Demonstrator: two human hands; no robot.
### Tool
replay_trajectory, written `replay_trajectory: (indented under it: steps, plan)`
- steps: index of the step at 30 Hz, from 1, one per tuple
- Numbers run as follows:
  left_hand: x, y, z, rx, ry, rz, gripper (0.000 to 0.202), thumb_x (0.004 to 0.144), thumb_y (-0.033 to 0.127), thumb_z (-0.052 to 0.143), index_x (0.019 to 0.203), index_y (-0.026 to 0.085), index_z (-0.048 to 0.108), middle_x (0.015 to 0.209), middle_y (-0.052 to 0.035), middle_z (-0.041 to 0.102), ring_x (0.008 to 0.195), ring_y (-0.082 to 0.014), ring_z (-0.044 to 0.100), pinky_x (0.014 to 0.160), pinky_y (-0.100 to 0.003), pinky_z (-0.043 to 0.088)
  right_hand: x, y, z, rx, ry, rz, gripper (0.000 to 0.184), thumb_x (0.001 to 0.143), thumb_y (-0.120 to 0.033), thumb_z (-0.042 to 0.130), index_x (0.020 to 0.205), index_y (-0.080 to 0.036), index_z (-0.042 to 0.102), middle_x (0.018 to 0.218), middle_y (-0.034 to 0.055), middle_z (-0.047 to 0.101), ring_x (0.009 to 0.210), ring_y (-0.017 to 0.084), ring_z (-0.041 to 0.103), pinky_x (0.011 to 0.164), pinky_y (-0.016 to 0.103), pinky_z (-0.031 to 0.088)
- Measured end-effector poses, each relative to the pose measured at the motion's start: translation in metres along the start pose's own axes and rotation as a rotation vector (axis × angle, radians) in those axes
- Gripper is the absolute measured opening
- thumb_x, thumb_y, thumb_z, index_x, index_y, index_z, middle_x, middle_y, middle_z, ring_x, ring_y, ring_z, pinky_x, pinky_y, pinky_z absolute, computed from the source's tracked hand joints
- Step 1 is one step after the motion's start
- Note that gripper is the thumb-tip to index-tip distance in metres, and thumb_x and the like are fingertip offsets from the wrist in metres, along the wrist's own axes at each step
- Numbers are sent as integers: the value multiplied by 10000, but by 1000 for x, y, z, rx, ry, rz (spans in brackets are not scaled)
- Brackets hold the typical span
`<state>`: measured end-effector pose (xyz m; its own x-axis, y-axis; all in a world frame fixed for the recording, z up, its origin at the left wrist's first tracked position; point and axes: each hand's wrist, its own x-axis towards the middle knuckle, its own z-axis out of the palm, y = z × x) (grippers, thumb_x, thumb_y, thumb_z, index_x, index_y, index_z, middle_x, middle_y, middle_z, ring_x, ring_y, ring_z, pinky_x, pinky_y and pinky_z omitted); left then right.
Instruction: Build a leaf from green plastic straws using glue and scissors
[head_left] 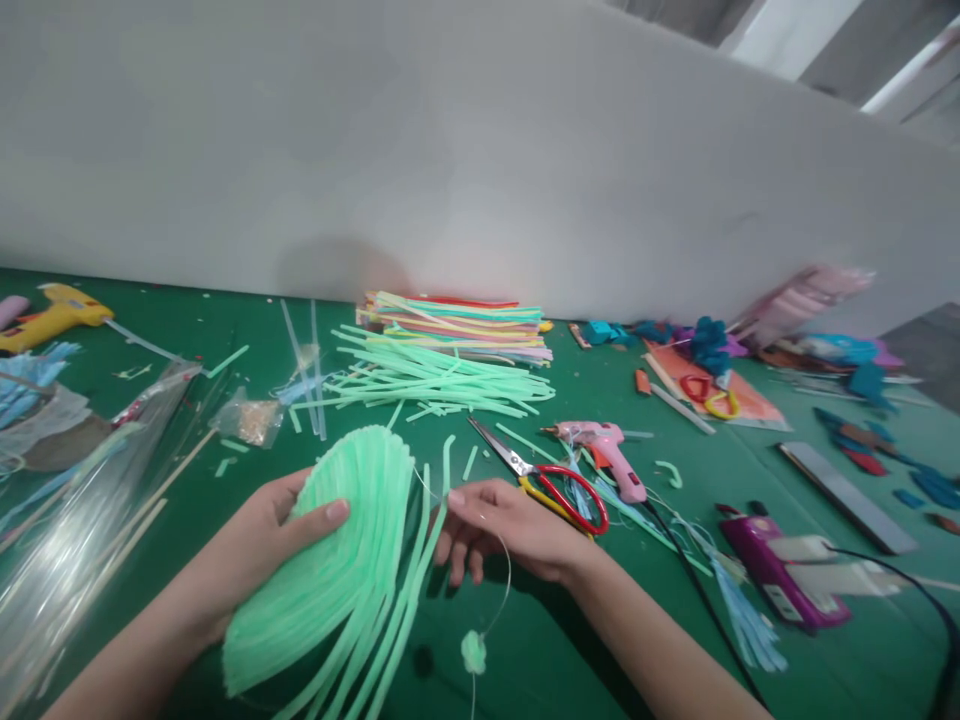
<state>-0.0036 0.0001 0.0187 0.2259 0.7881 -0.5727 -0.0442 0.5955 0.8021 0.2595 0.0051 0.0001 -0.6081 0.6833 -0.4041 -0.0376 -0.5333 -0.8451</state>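
My left hand (300, 540) is closed around a mint-green fan of pipe cleaners (352, 530), thumb lying across its face. Several loose green stems trail from the fan's lower right side. My right hand (495, 525) pinches a thin clear thread (508, 580) beside the loose stem ends, at the fan's right. From that thread hangs a small green tuft (473, 652). Red-and-yellow-handled scissors (547, 480) lie just beyond my right hand, blades partly apart. Behind both hands rests a pile of green pipe cleaners (442, 375).
A pink glue gun (607, 455) lies right of the scissors, its cord running forward. Further right are a purple power strip (784, 570) and a grey bar (844, 495). Clear plastic film (112, 540) and a yellow glue gun (56, 315) occupy the left. A pale wall (450, 150) stands behind the table.
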Motion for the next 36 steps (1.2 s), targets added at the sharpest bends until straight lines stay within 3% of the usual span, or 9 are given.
replay_trajectory:
  steps: [4,9,13,18,25,32,36]
  plan:
    - [3,-4,0,45,-90,20,578,708,413,824,1213,192,649,941,-72,794,778,-273,753,686,-363,608,4,9,14,72,-107,38,495,723,-561,786,881,-117,635,665,28,702,544,117,678,487,186,510]
    - [4,-4,4,38,-195,8,464,767,375,783,1191,230,664,1005,-49,789,864,-273,748,765,-368,599,4,8,19,120,-66,-10,391,675,-408,863,828,-111,661,613,10,695,519,98,659,470,162,500]
    - [3,-3,6,33,-110,-1,516,758,355,788,1233,235,625,1040,-50,781,876,-297,747,788,-429,600,2,5,15,100,-96,15,382,619,-343,900,836,-114,686,672,8,710,552,114,680,494,183,529]
    - [3,-3,4,101,-79,29,495,774,331,770,1228,218,608,1030,-50,778,881,-287,742,773,-416,598,2,9,15,23,-269,124,309,749,-376,810,741,-79,724,723,47,724,555,89,676,507,155,514]
    - [5,-5,3,159,-60,41,532,795,353,749,1273,213,562,1013,-49,779,836,-263,741,754,-396,600,6,17,19,76,-222,97,325,703,-385,840,754,-86,725,715,41,728,587,106,684,545,182,542]
    - [7,-7,2,213,-30,41,604,774,416,761,1303,212,554,1044,-69,776,893,-299,741,775,-413,597,7,17,21,56,-161,95,373,679,-430,847,722,-91,699,693,38,725,565,108,679,541,193,528]
    - [5,-6,3,177,-30,27,633,758,423,774,1318,229,552,1051,-71,776,908,-308,742,773,-417,599,1,4,19,-37,-256,141,379,713,-455,817,688,-97,695,640,15,706,508,81,647,491,165,455]
